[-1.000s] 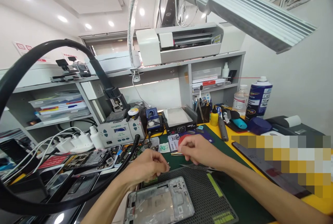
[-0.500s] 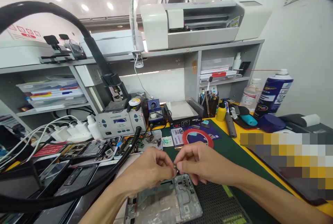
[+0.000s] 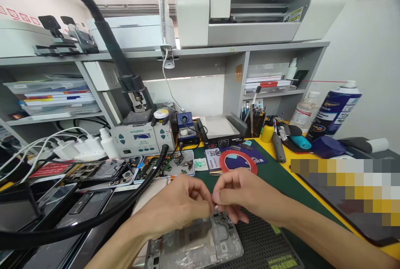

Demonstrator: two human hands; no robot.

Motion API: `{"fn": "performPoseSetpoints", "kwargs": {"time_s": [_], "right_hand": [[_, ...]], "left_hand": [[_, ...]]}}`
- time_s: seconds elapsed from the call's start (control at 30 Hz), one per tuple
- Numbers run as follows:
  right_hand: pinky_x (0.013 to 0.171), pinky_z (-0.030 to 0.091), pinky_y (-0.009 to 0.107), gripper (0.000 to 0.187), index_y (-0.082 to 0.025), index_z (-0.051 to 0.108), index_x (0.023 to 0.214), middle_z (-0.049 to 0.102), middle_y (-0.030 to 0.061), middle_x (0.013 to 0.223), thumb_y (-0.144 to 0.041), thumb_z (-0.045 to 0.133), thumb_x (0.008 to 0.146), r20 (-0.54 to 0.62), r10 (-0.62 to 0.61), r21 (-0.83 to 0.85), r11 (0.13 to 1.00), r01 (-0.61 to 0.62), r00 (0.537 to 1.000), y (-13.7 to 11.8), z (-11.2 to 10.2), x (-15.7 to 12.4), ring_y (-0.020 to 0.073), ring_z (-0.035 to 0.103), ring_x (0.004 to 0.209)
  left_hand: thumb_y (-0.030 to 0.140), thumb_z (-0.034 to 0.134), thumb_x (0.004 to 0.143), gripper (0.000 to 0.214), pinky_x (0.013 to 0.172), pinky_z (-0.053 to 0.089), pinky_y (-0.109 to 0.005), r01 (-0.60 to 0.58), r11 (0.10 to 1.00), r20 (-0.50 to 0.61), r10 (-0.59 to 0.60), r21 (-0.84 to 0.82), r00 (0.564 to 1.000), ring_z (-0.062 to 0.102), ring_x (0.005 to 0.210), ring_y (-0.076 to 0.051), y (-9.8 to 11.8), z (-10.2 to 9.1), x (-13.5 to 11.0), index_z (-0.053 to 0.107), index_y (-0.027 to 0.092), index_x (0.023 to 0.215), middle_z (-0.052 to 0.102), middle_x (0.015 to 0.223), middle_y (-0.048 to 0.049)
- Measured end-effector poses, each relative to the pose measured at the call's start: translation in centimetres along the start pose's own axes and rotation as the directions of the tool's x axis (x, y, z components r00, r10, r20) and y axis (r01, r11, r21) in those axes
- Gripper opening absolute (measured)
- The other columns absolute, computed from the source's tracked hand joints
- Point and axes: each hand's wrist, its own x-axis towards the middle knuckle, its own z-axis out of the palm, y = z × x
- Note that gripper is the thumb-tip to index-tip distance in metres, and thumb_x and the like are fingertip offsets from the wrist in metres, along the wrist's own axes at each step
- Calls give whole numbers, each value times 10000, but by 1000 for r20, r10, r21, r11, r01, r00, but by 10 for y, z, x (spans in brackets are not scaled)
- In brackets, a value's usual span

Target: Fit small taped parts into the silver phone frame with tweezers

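Observation:
Both hands meet over the top edge of a grey phone frame (image 3: 200, 244), which lies on a black textured mat (image 3: 259, 240). My left hand (image 3: 184, 202) has its thumb and fingers pinched together. Facing it, my right hand (image 3: 239, 196) pinches with thumb and index finger, its other fingers curled below. Between the fingertips shows a tiny part (image 3: 216, 207) with a pale spot, too small to name. Which hand bears it I cannot tell. The hands cover the upper left part of the frame.
A black hose (image 3: 150, 177) arches across the left side, over several phones (image 3: 81, 215). Behind the hands are a tray of small parts (image 3: 187, 167), a red tape ring (image 3: 254, 163) and a hot air station (image 3: 140, 138). A spray can (image 3: 334, 110) stands at right.
The camera view has tilted down slightly. My hands stay pinched together above the phone frame, and the small part between the fingertips now shows a pale spot instead of dark.

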Motion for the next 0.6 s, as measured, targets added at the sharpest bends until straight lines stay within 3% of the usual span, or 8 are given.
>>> {"fn": "performPoseSetpoints", "kwargs": {"time_s": [0.2,0.37,0.6], "right_hand": [[322,350,135,130,-138,671,672,653,-7,624,-234,670,760,-29,47,197,979,-40,998,3,-2,3,42,522,395],[313,357,118,182,-123,672,668,601,-25,501,-235,655,810,-17,65,272,961,-58,998,2,-3,2,39,491,363],[321,389,116,148,-125,654,712,663,6,636,-208,633,832,-9,69,336,940,-62,998,2,-3,1,53,573,421]], "left_hand": [[243,701,763,110,368,152,-220,19,997,-24,-20,-74,1000,244,405,-48,5,4,-2,637,167,716,407,507,108],[352,729,785,209,379,116,-228,6,994,-43,-10,-106,999,201,406,-45,5,6,-3,642,165,752,371,486,117],[335,705,806,185,374,109,-222,-8,991,-100,-5,-130,995,229,397,-43,5,8,0,657,158,775,394,491,111]]}}
